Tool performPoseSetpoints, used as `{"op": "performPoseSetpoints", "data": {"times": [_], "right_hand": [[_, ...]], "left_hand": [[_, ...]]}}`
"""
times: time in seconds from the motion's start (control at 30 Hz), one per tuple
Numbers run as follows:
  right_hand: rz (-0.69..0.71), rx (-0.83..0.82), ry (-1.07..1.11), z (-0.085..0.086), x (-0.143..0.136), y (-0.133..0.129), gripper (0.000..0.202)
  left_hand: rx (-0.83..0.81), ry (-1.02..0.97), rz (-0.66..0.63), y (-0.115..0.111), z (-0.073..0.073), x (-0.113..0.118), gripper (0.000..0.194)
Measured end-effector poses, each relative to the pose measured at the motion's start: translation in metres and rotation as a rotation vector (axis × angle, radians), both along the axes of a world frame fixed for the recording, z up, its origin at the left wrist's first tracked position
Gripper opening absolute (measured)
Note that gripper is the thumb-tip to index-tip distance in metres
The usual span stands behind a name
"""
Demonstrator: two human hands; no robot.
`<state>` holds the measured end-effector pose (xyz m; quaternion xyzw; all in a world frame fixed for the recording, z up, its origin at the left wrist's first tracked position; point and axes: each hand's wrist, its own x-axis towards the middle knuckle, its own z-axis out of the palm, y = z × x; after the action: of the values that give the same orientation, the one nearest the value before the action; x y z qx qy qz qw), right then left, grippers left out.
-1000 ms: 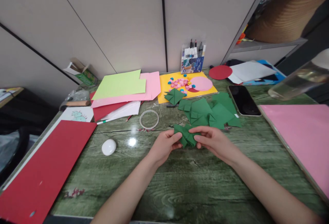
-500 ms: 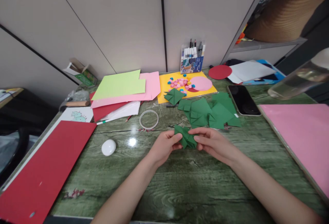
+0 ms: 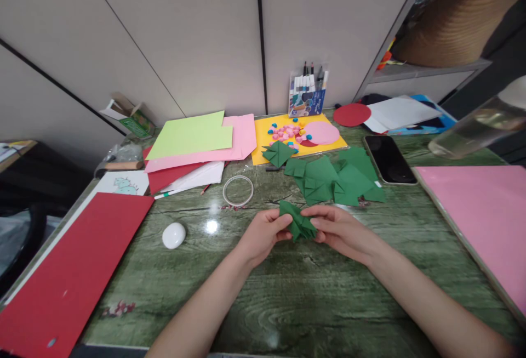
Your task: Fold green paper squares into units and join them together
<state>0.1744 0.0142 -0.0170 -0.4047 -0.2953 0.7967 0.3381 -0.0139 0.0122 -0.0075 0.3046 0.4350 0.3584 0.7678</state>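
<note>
A small piece of folded green paper (image 3: 299, 222) is held between both hands above the table, its pointed flaps sticking out at the bottom. My left hand (image 3: 265, 233) pinches its left side, thumb on top. On the right side, my right hand (image 3: 339, 228) grips it between thumb and fingers. Just beyond the hands lie several green paper pieces (image 3: 322, 177), some folded and overlapping. Another folded green paper shape (image 3: 278, 154) rests at the edge of the yellow sheet (image 3: 261, 152).
Left of the hands are a white rounded object (image 3: 174, 236), a ring of tape (image 3: 238, 191) and a red sheet (image 3: 82, 265). Lime paper (image 3: 191, 137) tops a stack behind. A phone (image 3: 389, 159), a bottle (image 3: 476, 122) and a pink pack (image 3: 480, 215) lie to the right.
Both hands keep their grip on the folded green paper. Its lower flaps have shifted slightly downward and the right fingers have moved a little; all else stays in place.
</note>
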Motion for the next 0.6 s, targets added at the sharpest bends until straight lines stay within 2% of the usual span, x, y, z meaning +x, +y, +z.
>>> {"op": "performPoseSetpoints", "data": {"times": [0.27, 0.6], "right_hand": [[0.022, -0.022, 0.032, -0.0032, 0.001, -0.0009, 0.026], [0.027, -0.063, 0.094, -0.0038, 0.0007, -0.0016, 0.026]], "left_hand": [[0.004, -0.013, -0.012, -0.0006, -0.0027, -0.0005, 0.029], [-0.007, -0.026, 0.0, -0.001, 0.0016, 0.0006, 0.028]]}}
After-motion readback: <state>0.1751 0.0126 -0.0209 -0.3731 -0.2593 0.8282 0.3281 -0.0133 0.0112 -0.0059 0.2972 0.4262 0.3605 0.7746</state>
